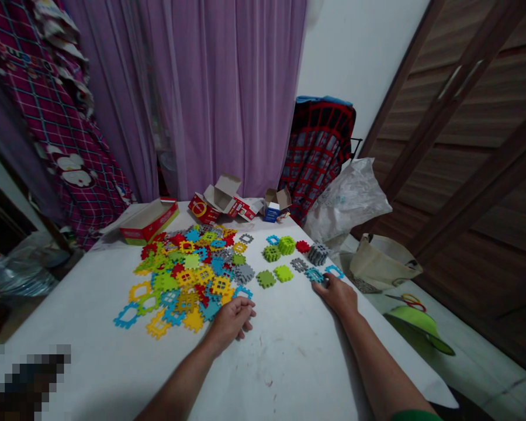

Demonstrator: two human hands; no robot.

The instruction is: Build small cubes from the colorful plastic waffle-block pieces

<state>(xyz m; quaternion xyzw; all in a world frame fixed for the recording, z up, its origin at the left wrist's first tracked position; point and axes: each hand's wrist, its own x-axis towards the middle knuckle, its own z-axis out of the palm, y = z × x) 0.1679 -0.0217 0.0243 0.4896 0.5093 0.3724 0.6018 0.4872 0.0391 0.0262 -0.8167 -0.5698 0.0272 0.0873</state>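
My left hand (233,320) rests beside the right edge of a heaped pile of interlocking plastic tiles (187,277) in yellow, blue, green, red and grey. Its fingers are loosely bent and apart, with nothing visible in them. A light-blue frame tile (243,292) lies just beyond it. On the right of the table, the fingers of my right hand (339,295) close on the near edge of a blue tile (314,275); its fingertips are partly hidden. Around that hand lie another blue frame tile (334,272), a grey tile (298,265) and a standing grey stack (318,254).
Green stacks (286,245) and flat green tiles (283,273) lie mid-table, near a red tile (303,247). Opened boxes (204,209) and a red-green tray (149,221) line the back. Beyond the right edge are a plastic bag (350,196), a fabric bin (381,263) and scissors (409,301).
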